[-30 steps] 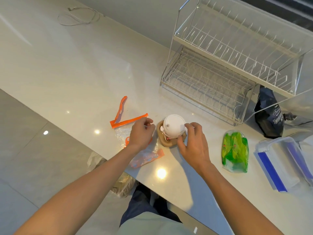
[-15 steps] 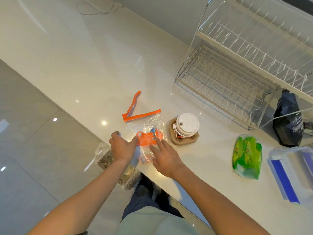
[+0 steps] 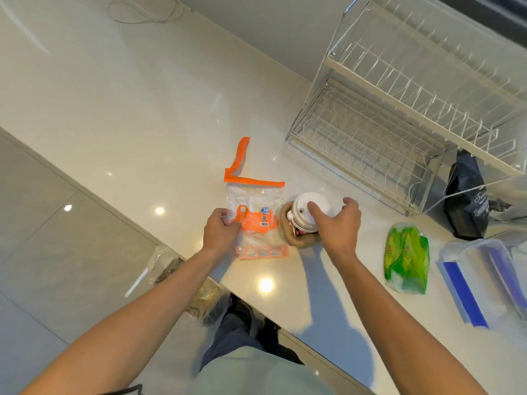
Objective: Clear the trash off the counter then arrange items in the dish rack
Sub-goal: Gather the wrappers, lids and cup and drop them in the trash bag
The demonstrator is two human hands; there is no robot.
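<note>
A clear plastic packet with orange print and a torn orange strip [image 3: 256,215] lies flat near the counter's front edge. My left hand [image 3: 221,232] pinches its left side. Right beside it stands a paper cup with a white lid [image 3: 309,208] on a crumpled brown napkin [image 3: 296,239]. My right hand [image 3: 338,223] hovers at the cup's right side with fingers spread, thumb over the lid; I cannot tell whether it touches. A green snack wrapper [image 3: 406,256] lies further right. The two-tier wire dish rack [image 3: 399,109] stands at the back right, holding nothing.
Clear plastic containers with blue-edged lids [image 3: 482,280] sit at the far right. A dark bag [image 3: 467,201] leans under the rack's right end. A trash bag [image 3: 182,283] stands on the floor below the counter edge. A white cable [image 3: 142,10] lies at the far back.
My right hand has moved from the packet up to the cup. My left hand has slid right and taken hold of the packet's left side. The packet now lies flatter and straighter.
</note>
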